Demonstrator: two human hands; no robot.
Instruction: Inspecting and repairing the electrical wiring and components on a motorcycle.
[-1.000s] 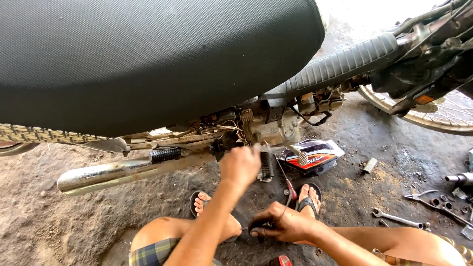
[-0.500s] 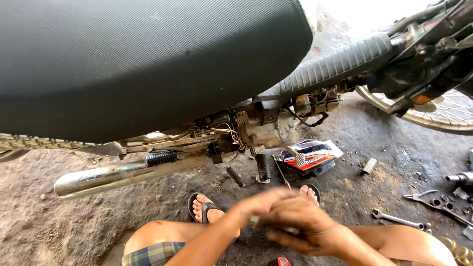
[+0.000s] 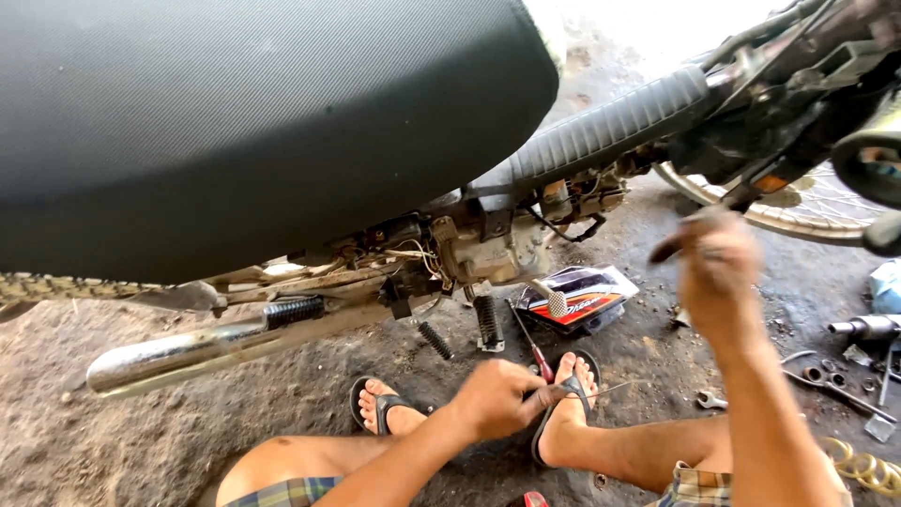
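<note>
Two hands — left hand [image 3: 502, 399] pinching thin wire [image 3: 610, 388], right hand [image 3: 718, 277] blurred

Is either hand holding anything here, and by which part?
The left hand pinches a thin metal rod at its near end, tip pointing right. The right hand is raised and blurred; whether it holds anything cannot be told.

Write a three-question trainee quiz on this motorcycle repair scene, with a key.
1. True or false: the left hand pinches a thin metal rod.
2. What does the raised right hand grip? A) a spanner B) nothing that can be made out C) a hammer
3. Which chrome part lies low at the left, under the black seat?

Key: 1 true. 2 B. 3 the exhaust pipe.
</note>
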